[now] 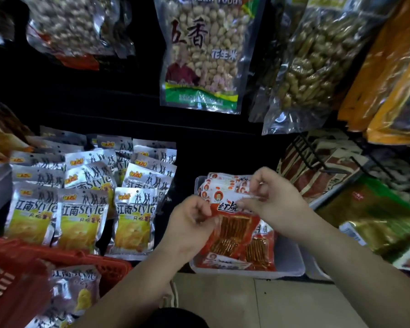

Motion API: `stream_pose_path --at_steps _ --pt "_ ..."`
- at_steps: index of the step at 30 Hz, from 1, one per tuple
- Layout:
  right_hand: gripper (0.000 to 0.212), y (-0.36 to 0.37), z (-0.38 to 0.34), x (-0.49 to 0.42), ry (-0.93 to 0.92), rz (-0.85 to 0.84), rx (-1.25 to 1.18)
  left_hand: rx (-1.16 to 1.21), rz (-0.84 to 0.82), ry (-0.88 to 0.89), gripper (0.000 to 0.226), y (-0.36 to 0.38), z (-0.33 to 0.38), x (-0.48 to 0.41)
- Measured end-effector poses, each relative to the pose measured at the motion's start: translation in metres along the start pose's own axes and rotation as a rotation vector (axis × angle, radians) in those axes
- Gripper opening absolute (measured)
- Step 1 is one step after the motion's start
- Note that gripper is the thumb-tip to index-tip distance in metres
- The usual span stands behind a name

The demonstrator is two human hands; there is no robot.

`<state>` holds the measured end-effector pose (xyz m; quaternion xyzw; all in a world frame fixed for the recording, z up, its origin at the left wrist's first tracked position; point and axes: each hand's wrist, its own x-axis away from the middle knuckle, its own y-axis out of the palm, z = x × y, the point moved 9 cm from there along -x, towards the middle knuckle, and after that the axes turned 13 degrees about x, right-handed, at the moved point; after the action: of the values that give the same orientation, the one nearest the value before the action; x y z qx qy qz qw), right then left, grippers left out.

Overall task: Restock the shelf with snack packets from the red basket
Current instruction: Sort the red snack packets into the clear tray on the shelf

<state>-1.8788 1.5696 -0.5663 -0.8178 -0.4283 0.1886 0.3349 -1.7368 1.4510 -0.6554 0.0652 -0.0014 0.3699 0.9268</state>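
Observation:
A red snack packet (232,230) with orange sticks inside stands over the clear plastic tray (289,263) on the low shelf. My left hand (189,223) pinches its left top edge. My right hand (272,200) pinches its top right corner. More red packets (220,185) are stacked behind it in the tray. The red basket (21,268) sits at the lower left, with silver and yellow snack packets (76,292) lying in it.
Rows of silver and yellow packets (85,197) fill the shelf to the left of the tray. Bags of peanuts (201,55) hang above. Wire racks with brown (317,171) and green-gold packets (374,218) stand at the right. Pale floor tiles (258,304) lie below.

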Motion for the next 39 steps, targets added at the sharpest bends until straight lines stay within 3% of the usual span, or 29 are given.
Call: stream_pose_path --at_steps 4,8,12,14,17,20,24,27,31,36,39 --pt "0.042 -0.031 0.012 0.030 0.200 0.214 -0.347 0.113 -0.050 0.011 0.028 0.006 0.031 0.007" --pt "0.031 -0.009 0.024 0.052 0.301 0.134 -0.549 0.168 -0.086 -0.002 0.032 0.019 0.057 0.012" --pt "0.046 -0.015 0.017 0.046 0.249 0.164 -0.561 0.110 -0.195 -0.013 0.032 0.033 0.080 0.014" --pt "0.039 -0.014 0.007 0.043 0.186 0.098 -0.607 0.126 -0.191 -0.039 0.032 0.037 0.091 0.012" --pt "0.034 -0.019 0.000 0.041 0.131 0.127 -0.609 0.138 -0.119 -0.087 0.034 0.036 0.103 0.003" --pt "0.054 -0.020 -0.004 0.038 0.106 0.122 -0.673 0.083 -0.113 -0.113 0.052 0.043 0.109 0.003" --pt "0.077 -0.028 -0.008 0.041 0.098 0.114 -0.691 0.074 -0.036 0.003 0.066 0.043 0.122 0.012" --pt "0.079 -0.040 -0.012 0.044 0.083 0.194 -0.582 0.123 -0.088 0.004 0.073 0.043 0.115 0.020" --pt "0.067 -0.046 -0.012 0.045 0.054 0.260 -0.522 0.182 -0.177 -0.125 0.065 0.047 0.095 0.032" --pt "0.069 -0.023 -0.002 0.041 0.068 -0.040 -0.537 0.182 -0.118 -0.030 0.061 0.037 0.102 0.028" --pt "0.067 -0.020 -0.001 0.041 0.038 -0.052 -0.511 0.183 -0.132 -0.027 0.063 0.034 0.104 0.028"
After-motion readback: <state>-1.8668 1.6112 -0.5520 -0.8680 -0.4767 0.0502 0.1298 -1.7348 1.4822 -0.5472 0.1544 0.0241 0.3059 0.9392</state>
